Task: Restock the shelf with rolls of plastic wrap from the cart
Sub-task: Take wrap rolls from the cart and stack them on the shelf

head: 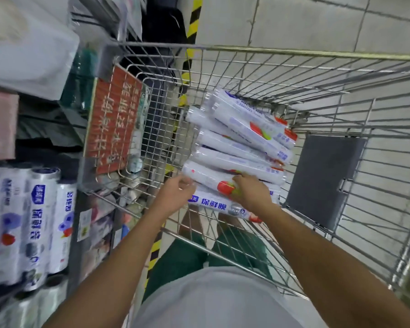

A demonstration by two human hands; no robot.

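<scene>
Several white rolls of plastic wrap (239, 143) with blue print and red fruit pictures lie stacked in the wire cart (270, 52). Both my arms reach down into the cart. My right hand (251, 191) lies on top of the nearest rolls, fingers curled over one with a red picture. My left hand (175, 192) is at the left end of the same rolls, fingers bent and touching the roll ends. The nearest roll (213, 204) shows blue characters below my hands. The shelf (74, 245) at the left holds upright rolls (40, 223) of similar white wrap.
A red sign (114, 124) with white characters hangs on the cart's left inner basket. A grey flap (324, 181) sits against the cart's right wall. Yellow-black hazard tape (192, 29) runs along the tiled floor. More packaged goods fill the upper left shelves.
</scene>
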